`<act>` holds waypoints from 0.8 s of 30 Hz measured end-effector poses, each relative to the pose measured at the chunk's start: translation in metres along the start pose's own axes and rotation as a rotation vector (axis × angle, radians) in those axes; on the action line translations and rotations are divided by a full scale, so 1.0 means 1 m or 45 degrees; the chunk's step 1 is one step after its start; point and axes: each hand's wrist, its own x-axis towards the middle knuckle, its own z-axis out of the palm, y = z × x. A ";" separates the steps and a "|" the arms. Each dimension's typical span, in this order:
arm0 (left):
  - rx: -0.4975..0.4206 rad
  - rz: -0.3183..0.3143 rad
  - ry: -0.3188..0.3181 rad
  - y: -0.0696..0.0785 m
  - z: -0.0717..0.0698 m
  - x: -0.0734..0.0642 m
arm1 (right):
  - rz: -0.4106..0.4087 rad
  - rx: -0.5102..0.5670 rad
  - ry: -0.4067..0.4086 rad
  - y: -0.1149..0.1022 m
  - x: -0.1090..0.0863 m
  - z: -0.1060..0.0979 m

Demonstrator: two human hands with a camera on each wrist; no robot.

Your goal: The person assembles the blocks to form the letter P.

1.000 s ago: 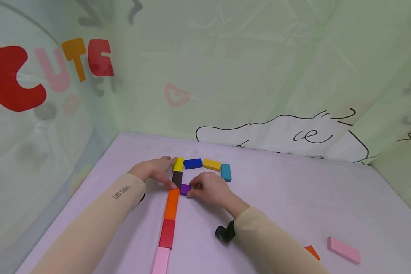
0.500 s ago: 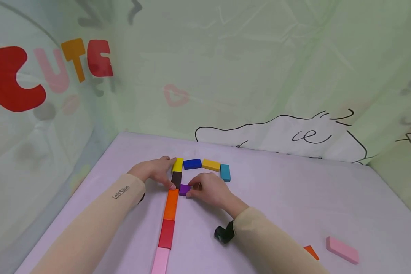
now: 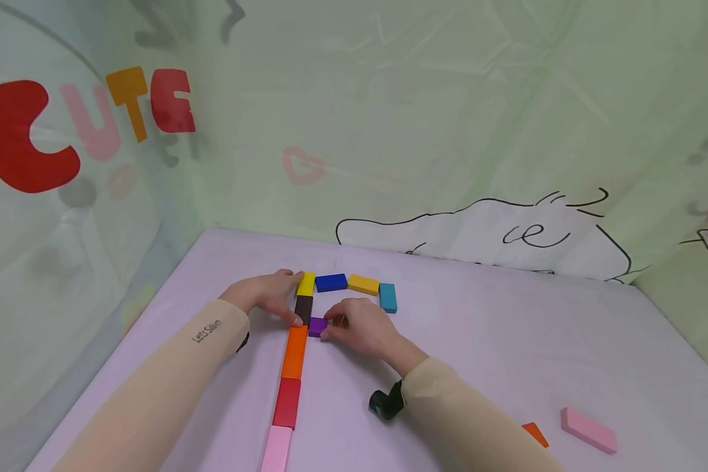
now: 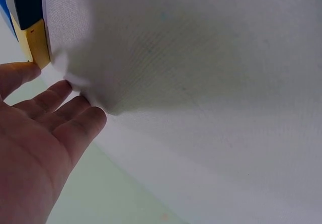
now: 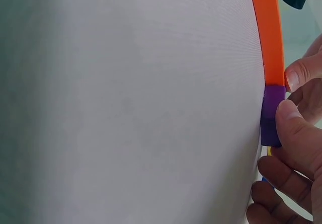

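In the head view my right hand (image 3: pixel 366 328) pinches a small purple block (image 3: pixel 317 326) between thumb and fingers. The block lies on the table against the right side of a line of blocks, by the joint of the dark block (image 3: pixel 303 310) and the long orange block (image 3: pixel 295 352). My left hand (image 3: pixel 264 293) lies along the line's left side, its thumb at that same joint and a forefinger at the yellow block (image 3: pixel 306 284) on top. The left wrist view shows this hand's fingers (image 4: pixel 80 128) fairly straight, one fingertip at the yellow block (image 4: pixel 37 45).
Below the orange block the line runs on with a red block (image 3: pixel 287 403) and a pink block (image 3: pixel 276 449). A blue block (image 3: pixel 331 282), an amber block (image 3: pixel 363 284) and a teal block (image 3: pixel 388 298) curve rightward. A loose pink block (image 3: pixel 589 430) and orange piece (image 3: pixel 535 434) lie front right.
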 end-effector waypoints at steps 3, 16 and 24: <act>0.005 0.001 0.001 0.000 0.000 0.000 | -0.002 0.008 -0.003 0.000 -0.001 -0.001; 0.004 -0.005 0.005 0.001 0.003 0.000 | 0.042 0.049 -0.050 0.016 -0.026 -0.026; 0.045 0.019 0.009 0.000 0.002 -0.003 | 0.060 -0.036 0.062 0.065 -0.094 -0.070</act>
